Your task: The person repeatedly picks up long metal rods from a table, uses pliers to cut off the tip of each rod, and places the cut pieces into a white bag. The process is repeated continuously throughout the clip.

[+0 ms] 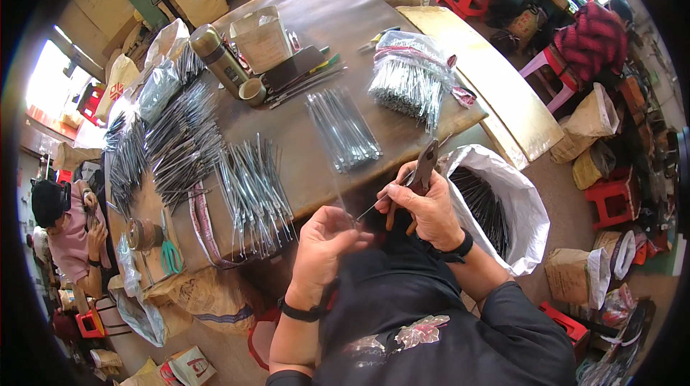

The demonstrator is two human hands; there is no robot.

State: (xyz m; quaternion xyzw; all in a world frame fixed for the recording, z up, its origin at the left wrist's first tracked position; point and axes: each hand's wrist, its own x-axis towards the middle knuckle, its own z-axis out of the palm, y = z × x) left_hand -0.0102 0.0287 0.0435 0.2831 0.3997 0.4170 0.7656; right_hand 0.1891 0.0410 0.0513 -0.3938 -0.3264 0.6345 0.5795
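Note:
My right hand (431,213) is closed around a pair of pliers (424,164), jaws pointing up and orange-brown handles below. The thumb and forefinger of that hand also pinch a thin metal strip (369,209). Its other end reaches my left hand (323,242), whose curled fingertips close on it; they are slightly blurred. Just beyond my hands, a neat bundle of silvery metal strips (343,131) lies on the brown-topped table (309,34). To the left are a looser pile of silvery strips (253,192) and a heap of darker strips (183,141).
By my right arm stands a white woven sack (525,206) holding dark strips. On the table are a plastic-bagged bundle (410,77), a thermos (215,59), a cardboard box (260,39) and green-handled scissors (171,256). A co-worker (75,228) sits at the left, another (593,41) far right.

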